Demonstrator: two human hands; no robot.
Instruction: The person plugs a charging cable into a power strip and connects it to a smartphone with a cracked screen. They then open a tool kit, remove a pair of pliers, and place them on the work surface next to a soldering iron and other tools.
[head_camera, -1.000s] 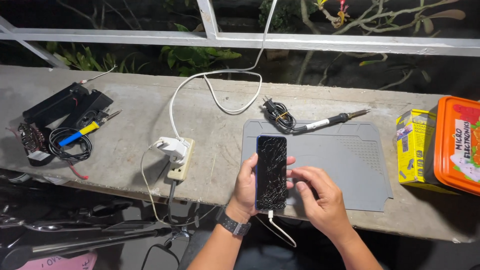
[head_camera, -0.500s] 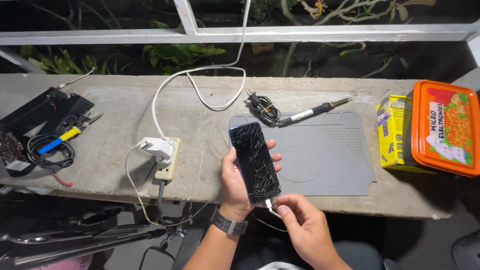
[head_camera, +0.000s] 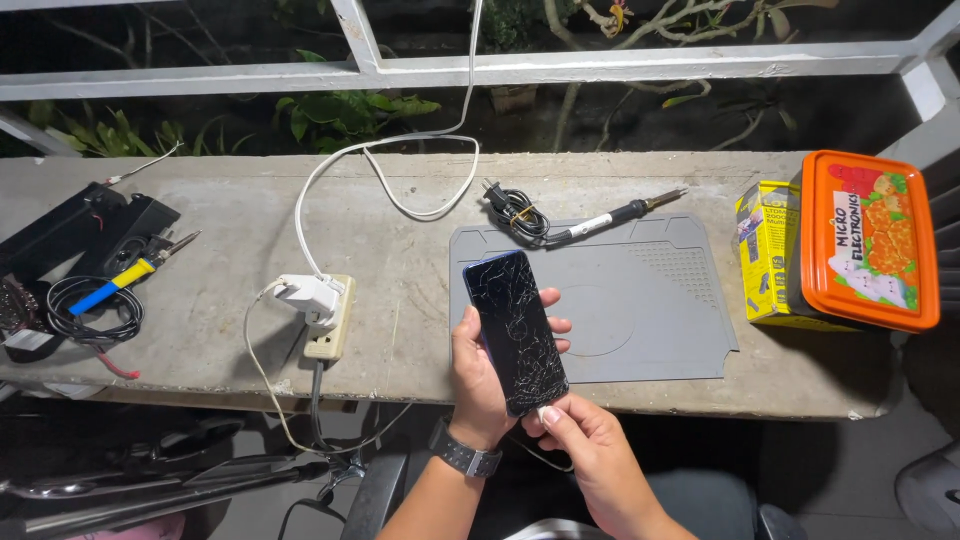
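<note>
A black smartphone (head_camera: 515, 328) with a badly cracked screen is gripped in my left hand (head_camera: 478, 375), which wears a wristwatch (head_camera: 462, 455). It is held upright over the front edge of the concrete bench. My right hand (head_camera: 590, 440) pinches the white cable plug (head_camera: 548, 410) at the phone's bottom end. The thin white cable (head_camera: 545, 462) trails down below my hands.
A grey work mat (head_camera: 650, 300) lies on the concrete bench (head_camera: 230, 220), with a soldering iron (head_camera: 600, 220) at its back edge. A white charger sits in a power strip (head_camera: 322, 305). Orange-lidded box (head_camera: 868, 240) and yellow box (head_camera: 765, 250) at right; black tools and cables (head_camera: 85, 260) at left.
My right hand moved from the phone's side down to its bottom end and took hold of the cable plug. The phone tilted slightly and came nearer to me.
</note>
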